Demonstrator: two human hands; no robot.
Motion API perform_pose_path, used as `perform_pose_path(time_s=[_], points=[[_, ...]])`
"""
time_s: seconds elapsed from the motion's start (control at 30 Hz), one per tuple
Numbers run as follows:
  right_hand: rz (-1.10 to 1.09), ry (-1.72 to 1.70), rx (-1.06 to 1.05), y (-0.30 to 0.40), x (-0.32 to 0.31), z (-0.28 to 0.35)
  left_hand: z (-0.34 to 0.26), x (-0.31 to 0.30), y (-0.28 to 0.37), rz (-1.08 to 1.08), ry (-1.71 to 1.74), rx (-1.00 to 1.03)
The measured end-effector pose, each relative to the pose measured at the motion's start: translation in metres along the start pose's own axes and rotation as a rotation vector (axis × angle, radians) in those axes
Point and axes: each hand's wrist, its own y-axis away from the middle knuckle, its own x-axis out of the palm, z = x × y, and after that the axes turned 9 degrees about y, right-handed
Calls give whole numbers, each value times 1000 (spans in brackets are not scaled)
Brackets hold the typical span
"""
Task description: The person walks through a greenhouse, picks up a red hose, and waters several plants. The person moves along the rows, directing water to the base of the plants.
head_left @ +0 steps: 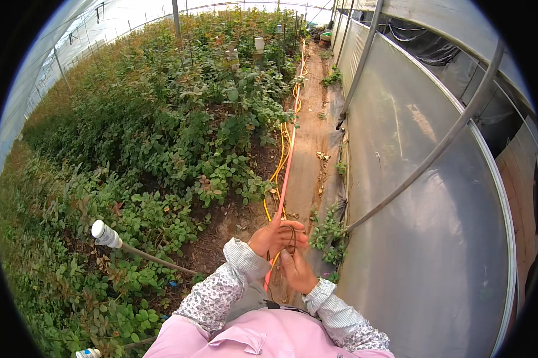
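Both hands are close together at the lower middle of the head view, above the dirt path. My left hand (275, 235) is raised with its fingers spread to the right, and a thin dark cord (294, 239) loops around them. My right hand (298, 270), just below, pinches the cord between thumb and fingers. Behind the hands a pink hose (288, 172) runs along the path, with a yellow hose (278, 168) winding beside it. Part of the yellow hose shows between my wrists; whether a hand touches it I cannot tell.
Leafy rose-like plants (148, 112) fill the left side. A white bottle (105, 233) caps a slanting pole (157, 259) near my left forearm. Plastic sheeting (407, 201) walls the right side, crossed by a curved metal pipe (430, 156). The dirt path (311, 134) runs between them.
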Motion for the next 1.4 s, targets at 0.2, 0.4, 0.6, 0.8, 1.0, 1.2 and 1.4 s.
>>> perform_pose_path(time_s=[0.2,0.4,0.6,0.8,1.0,1.2,1.4], points=[[85,126,-4,-171,-74,16,-127,-20,-160,-274,85,36],[219,-83,-56,-321,-154,-42,-188,-63,-349,-497,127,-49],[586,-238,191,-524,-296,-108,-255,-114,-563,-339,-16,-54],[457,59,-82,-690,-421,-99,-372,-127,-718,-356,12,-15],[326,323,-207,-880,-491,-156,-462,-171,-882,-528,150,272],[148,577,-122,-1083,-565,-192,-559,-268,-1093,-805,237,295],[230,760,156,-1251,-656,-161,-667,-328,-1276,-847,205,93]])
